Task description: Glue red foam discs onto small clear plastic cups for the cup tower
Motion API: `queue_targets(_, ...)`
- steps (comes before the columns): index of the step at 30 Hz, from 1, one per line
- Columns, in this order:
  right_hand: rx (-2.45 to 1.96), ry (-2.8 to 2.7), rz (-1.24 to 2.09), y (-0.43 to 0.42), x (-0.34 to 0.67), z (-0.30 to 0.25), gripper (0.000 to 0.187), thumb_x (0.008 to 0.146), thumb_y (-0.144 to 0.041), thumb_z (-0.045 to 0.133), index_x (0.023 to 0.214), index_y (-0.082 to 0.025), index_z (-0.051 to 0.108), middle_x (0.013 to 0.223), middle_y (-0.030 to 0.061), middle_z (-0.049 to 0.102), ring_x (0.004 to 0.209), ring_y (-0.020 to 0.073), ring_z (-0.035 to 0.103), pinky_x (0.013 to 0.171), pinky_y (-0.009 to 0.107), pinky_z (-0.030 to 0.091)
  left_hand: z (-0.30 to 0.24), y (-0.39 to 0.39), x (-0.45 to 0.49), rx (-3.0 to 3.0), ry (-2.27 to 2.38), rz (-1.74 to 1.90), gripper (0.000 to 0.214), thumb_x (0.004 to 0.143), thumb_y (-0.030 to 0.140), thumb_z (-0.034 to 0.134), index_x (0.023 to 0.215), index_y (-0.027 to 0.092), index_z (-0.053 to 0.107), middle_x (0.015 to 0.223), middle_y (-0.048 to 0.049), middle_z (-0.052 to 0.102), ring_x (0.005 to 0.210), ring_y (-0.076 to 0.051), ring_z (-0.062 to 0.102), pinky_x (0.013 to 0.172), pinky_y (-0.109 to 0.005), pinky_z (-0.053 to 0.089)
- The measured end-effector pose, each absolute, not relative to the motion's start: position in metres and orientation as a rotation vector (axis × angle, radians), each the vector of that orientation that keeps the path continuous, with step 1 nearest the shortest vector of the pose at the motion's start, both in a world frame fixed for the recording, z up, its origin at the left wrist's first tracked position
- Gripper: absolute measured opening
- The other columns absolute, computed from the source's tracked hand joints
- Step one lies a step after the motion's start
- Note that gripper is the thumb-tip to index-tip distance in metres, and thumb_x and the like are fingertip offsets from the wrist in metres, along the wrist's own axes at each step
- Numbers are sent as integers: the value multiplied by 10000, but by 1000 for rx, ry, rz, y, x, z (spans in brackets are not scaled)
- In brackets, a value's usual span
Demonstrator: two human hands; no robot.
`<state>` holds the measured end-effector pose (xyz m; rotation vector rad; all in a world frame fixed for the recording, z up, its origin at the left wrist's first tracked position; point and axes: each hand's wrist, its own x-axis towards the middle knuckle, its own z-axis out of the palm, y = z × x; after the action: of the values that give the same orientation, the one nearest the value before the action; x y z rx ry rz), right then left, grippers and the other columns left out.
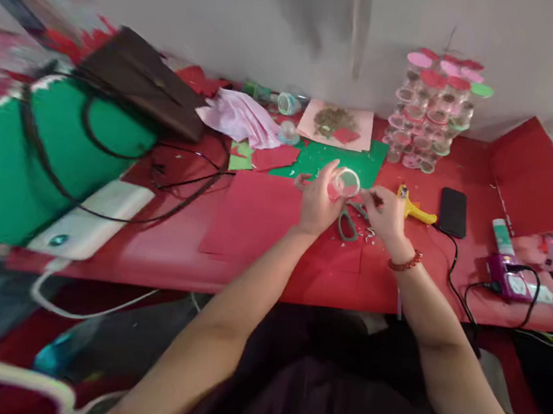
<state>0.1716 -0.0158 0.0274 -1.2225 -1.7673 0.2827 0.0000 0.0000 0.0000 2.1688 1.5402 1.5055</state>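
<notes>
My left hand [318, 199] is closed round a small clear plastic cup [347, 182], held just above the red table [175, 248] with its mouth toward me. A pink-red paper piece shows against the cup. My right hand [385, 215] sits right beside the cup, its fingers pinched together near the rim; what they pinch is too small to make out. Grey-handled scissors [348, 224] lie on the red paper sheet [255, 218] under both hands.
A stack of clear cups with pink and red lids [431, 115] stands at the back right. A yellow tool [414, 209], a black phone [452, 212] and a purple glue gun [504, 278] with cables lie to the right. Green sheet [347, 159], brown bag [143, 80], white device [93, 218] left.
</notes>
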Motion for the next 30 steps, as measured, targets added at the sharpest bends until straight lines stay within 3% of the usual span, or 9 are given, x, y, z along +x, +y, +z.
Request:
queue_targets(3, -1166, -1769, 255, -13, 176, 28, 155, 954, -229, 570, 964, -207, 723, 897, 61, 723, 794, 184, 664, 717, 312, 528, 3, -1, -1, 2208, 1548, 1472, 422, 940, 455, 681, 1304, 251, 616, 1328, -121, 728, 1239, -315, 672, 1114, -515, 328)
queue_targets(7, -1149, -1789, 252, -12, 178, 27, 257, 938, -231, 620, 1180, -226, 709, 1100, 94, 733, 871, 191, 687, 762, 331, 574, 8, -3, -1, 2267, 1494, 1458, 347, 945, 333, 666, 1286, 272, 642, 1321, -94, 731, 1248, -295, 664, 1086, -489, 349)
queue_targets(15, -1182, -1754, 85, -14, 179, 29, 158, 952, -256, 622, 1007, -229, 767, 935, 56, 776, 812, 184, 713, 782, 329, 581, 6, -5, 0, 2389, 1238, 1254, 454, 970, 353, 622, 1393, 227, 515, 1268, -121, 756, 1209, -265, 693, 1075, -467, 355)
queue_targets(20, -1180, -1740, 55, -14, 180, 28, 180, 973, -280, 599, 943, -219, 766, 889, 61, 786, 762, 178, 715, 736, 312, 580, 8, -6, 1, 2415, 1210, 1254, 529, 968, 387, 619, 1452, 226, 481, 1390, -137, 690, 1279, -285, 647, 1111, -478, 318)
queue_targets(25, -1216, -1726, 82, -14, 177, 23, 194, 978, -299, 585, 933, -224, 758, 876, 61, 781, 753, 187, 717, 716, 319, 584, 11, -8, 4, 2397, 1401, 1208, 437, 922, 280, 647, 1358, 278, 615, 1364, -105, 707, 1292, -302, 617, 1153, -509, 275)
queue_targets(30, -1233, -1759, 88, -15, 177, 23, 198, 981, -289, 582, 1022, -221, 763, 952, 69, 795, 808, 195, 730, 752, 323, 579, 10, -8, 5, 2419, 1422, 1187, 435, 904, 190, 626, 1325, 295, 646, 1279, -79, 748, 1230, -289, 648, 1123, -517, 284)
